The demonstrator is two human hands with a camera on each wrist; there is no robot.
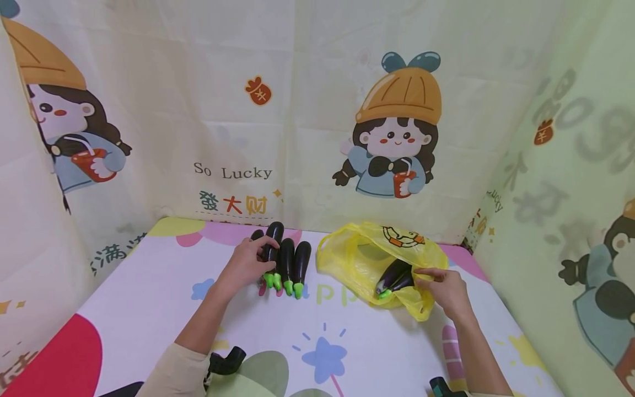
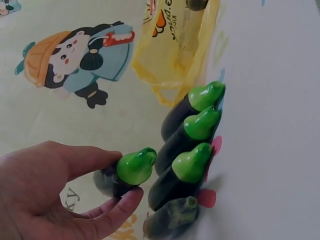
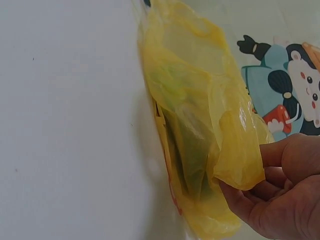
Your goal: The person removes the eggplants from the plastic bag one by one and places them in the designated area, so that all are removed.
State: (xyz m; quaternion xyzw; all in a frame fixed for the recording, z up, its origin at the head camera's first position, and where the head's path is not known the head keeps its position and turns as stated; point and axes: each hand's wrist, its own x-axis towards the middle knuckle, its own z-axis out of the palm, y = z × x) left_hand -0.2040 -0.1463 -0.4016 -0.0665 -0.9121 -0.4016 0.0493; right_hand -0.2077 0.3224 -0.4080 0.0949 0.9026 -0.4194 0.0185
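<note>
My left hand (image 1: 246, 263) pinches a dark purple eggplant (image 2: 136, 167) between thumb and fingers, raised just off the row. Beside it several more eggplants (image 1: 300, 264) lie side by side, green stem ends toward me; the one at the left end has a dull, darker cap in the left wrist view. On the right, my right hand (image 1: 446, 289) pinches the rim of a thin yellow plastic bag (image 1: 347, 253). The bag lies on its side with its mouth spread, and at least two eggplants (image 1: 394, 275) show inside it. Through the film, the right wrist view shows them only dimly.
A white printed cloth (image 1: 248, 331) covers the table. Cartoon-printed curtains (image 1: 307, 110) stand close behind and at both sides. Black camera mounts (image 1: 228, 361) stick out near both wrists.
</note>
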